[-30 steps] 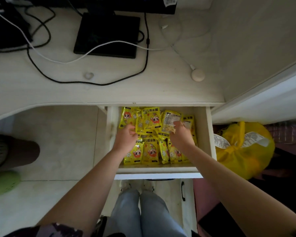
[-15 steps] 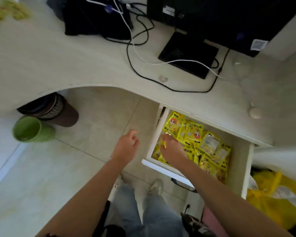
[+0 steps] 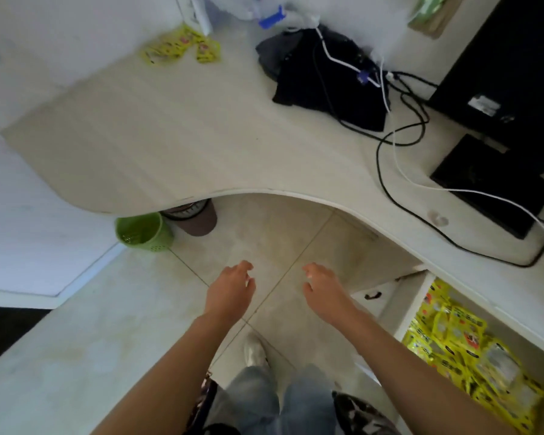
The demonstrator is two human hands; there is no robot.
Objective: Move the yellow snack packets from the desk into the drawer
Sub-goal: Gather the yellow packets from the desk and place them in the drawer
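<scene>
A small heap of yellow snack packets (image 3: pixel 182 47) lies on the far left part of the pale desk (image 3: pixel 176 136), near the wall. At the lower right, the white drawer (image 3: pixel 410 304) stands pulled out, with several yellow packets (image 3: pixel 465 350) inside it. My left hand (image 3: pixel 231 290) and my right hand (image 3: pixel 322 288) hover side by side over the floor in front of the desk's curved edge, both empty with loosely spread fingers. Both hands are well short of the desk packets and left of the drawer.
Black cloth (image 3: pixel 321 76) and tangled black and white cables (image 3: pixel 399 142) lie on the desk's right half, beside a monitor base (image 3: pixel 490 183). A green bin (image 3: pixel 143 230) and a brown bin (image 3: pixel 195 218) stand under the desk. My legs and shoes show below.
Both hands left the drawer and moved left over the floor, empty. The view swung left, so the desk packets came into sight and the drawer slid to the right edge.
</scene>
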